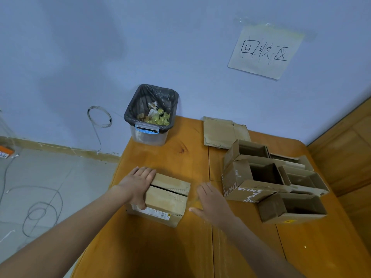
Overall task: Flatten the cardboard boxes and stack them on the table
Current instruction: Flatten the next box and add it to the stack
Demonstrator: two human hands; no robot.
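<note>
My left hand (138,187) lies on the left end of a closed box (164,197) near the front-left edge of the desk (164,253). The fingers lie straight over the top edge and the thumb runs down the near face; the box's left side is hidden behind that hand. A slit runs between the box's two top flaps, and a label on its near face is too small to read.

My right hand (212,203) hovers just right of the box with its fingers spread and loose, holding nothing. I cannot tell whether it touches the box or the desk.

To the right sits a cluster of open boxes (277,181), packed against each other so that where one ends and the next starts is hard to make out. Behind them, a flat sheet of cardboard (220,131) lies by the wall, its near edge covered by the cluster.

A bin (151,115) with a black liner stands at the desk's far-left corner, holding scraps I cannot identify. A handwritten paper sign (265,51) is taped to the wall.
</note>
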